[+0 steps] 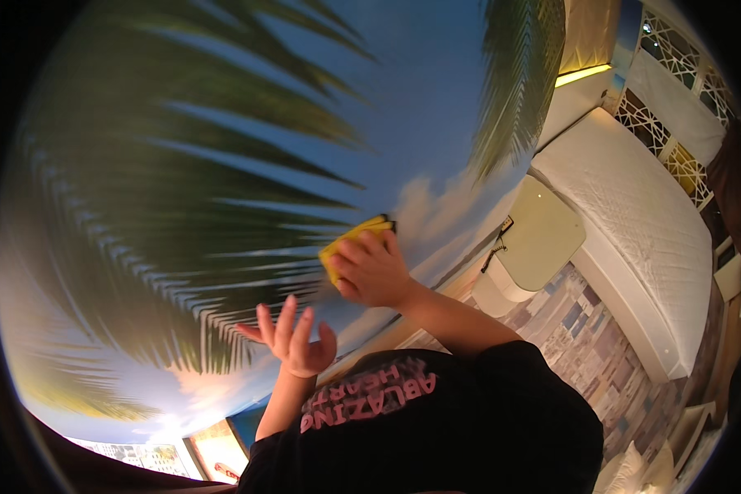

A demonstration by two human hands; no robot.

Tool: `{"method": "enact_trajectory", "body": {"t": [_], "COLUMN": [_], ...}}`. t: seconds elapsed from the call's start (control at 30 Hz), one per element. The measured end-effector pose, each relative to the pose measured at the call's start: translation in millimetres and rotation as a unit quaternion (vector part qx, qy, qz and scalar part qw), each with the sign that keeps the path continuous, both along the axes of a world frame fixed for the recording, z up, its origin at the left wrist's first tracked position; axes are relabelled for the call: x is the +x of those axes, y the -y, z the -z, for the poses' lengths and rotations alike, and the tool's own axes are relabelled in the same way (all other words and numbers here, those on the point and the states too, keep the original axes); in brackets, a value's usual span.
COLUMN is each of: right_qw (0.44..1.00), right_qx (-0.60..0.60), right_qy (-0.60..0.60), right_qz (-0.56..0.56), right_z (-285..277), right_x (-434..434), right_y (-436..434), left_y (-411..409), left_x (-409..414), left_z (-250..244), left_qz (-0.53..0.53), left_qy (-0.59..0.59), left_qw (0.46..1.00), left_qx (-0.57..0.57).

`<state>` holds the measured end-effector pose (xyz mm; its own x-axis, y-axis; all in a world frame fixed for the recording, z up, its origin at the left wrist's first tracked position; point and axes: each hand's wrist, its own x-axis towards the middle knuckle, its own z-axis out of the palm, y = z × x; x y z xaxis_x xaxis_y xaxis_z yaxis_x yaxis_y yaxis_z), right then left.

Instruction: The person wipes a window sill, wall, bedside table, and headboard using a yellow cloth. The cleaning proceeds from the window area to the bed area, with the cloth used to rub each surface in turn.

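Note:
Before me is a wall mural (432, 92) of palm fronds against a blue sky with clouds. My right hand (373, 268) grips a folded yellow cloth (352, 238) with a dark edge. The cloth lies at the mural's surface, beside the tips of a large frond. Lower and to the left, my left hand (296, 343) is raised with its fingers spread and nothing in it. It is close to the lower fronds; whether its fingertips touch the wall I cannot tell.
To the right stands a bed with a white mattress (630, 222). A pale bedside table (543, 241) sits between bed and wall, with a coiled dark cord (493, 256) beside it. The floor (593, 321) has a multicoloured plank pattern. White lattice panels (670, 49) rise beyond the bed.

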<state>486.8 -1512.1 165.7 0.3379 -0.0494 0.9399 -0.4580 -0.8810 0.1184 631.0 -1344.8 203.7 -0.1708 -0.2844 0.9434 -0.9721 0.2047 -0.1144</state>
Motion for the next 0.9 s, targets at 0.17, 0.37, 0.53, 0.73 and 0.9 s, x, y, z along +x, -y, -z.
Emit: {"method": "enact_trajectory", "body": {"t": [0.17, 0.37, 0.53, 0.73, 0.9], "right_qw": [0.996, 0.955, 0.981, 0.993, 0.948], "right_qx": [0.044, 0.133, 0.056, 0.021, 0.148], "right_qy": [0.064, 0.258, 0.175, 0.107, 0.271], "right_qz": [0.051, 0.055, 0.060, 0.037, 0.079], "right_z": [-77.1, -46.0, 35.2, -57.7, -62.8], "right_x": [-70.8, -147.4, -120.7, -181.5, -223.8], "right_y": [80.6, 172.1, 151.2, 201.8, 247.7], "left_y": [75.8, 144.5, 188.7, 220.1, 240.3], "left_x": [-68.8, -139.8, -181.8, -206.4, -226.5], "left_z": [-12.8, -16.9, -23.2, -15.5, -5.6], "left_qz": [0.089, 0.138, 0.145, 0.084, -0.036], "left_qy": [0.033, 0.030, 0.026, 0.022, 0.066], "left_qw": [0.993, 0.986, 0.985, 0.990, 0.990], "left_qx": [0.065, 0.090, 0.084, 0.111, 0.121]}}
